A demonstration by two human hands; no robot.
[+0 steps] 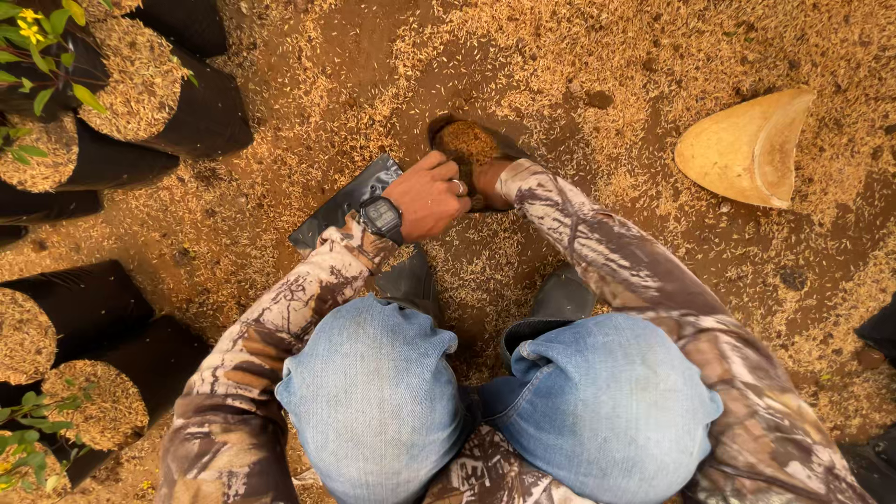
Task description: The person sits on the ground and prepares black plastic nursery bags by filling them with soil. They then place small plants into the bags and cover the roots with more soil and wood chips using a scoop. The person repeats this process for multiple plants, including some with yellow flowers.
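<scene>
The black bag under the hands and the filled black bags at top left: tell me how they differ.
The black bag under the hands lies flat on the ground; the filled bags at top left are plump and round. Its mouth shows a small heap of husk between the left hand and right hand; theirs are packed to the brim, one bearing a yellow-flowered plant. Both are black plastic holding rice husk.
</scene>
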